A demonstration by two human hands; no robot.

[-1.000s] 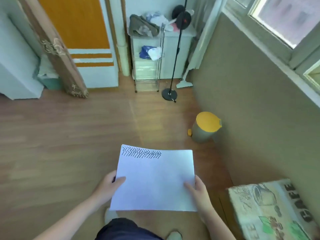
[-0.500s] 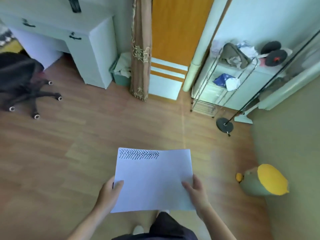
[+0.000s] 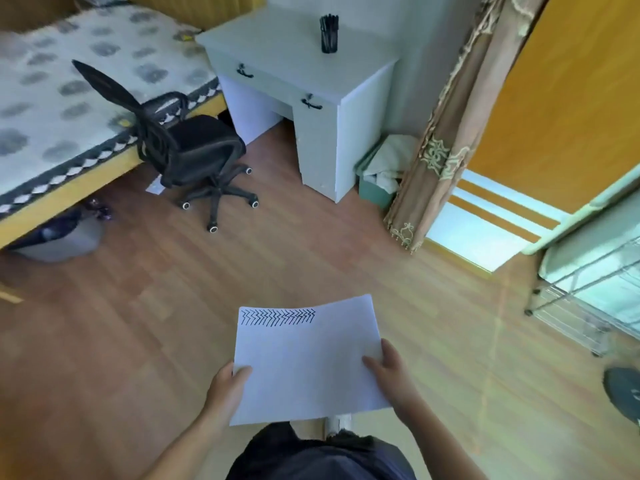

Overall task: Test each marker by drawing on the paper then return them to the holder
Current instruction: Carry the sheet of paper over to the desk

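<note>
Wooden floor (image 3: 311, 258) fills the room, and away on the white worktop (image 3: 294, 60) the black holder (image 3: 328, 33) stands upright, dark markers bristling out of its top, none in either hand. Standing well apart from it, the person carries the paper (image 3: 308, 368) by its near corners, left hand (image 3: 227, 393) and right hand (image 3: 393, 372) each pinching an edge, thumbs on top. One band of black zigzag test strokes (image 3: 277, 317) crosses the far edge along the sheet's short side, so I judge the testing underway or finished, which I cannot tell.

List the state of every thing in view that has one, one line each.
paper: held in the air, marked with black strokes along its top edge
left hand: grips the paper's left edge
right hand: grips the paper's right edge
holder: upright on the desk, with dark markers in it
office chair: unoccupied
</note>
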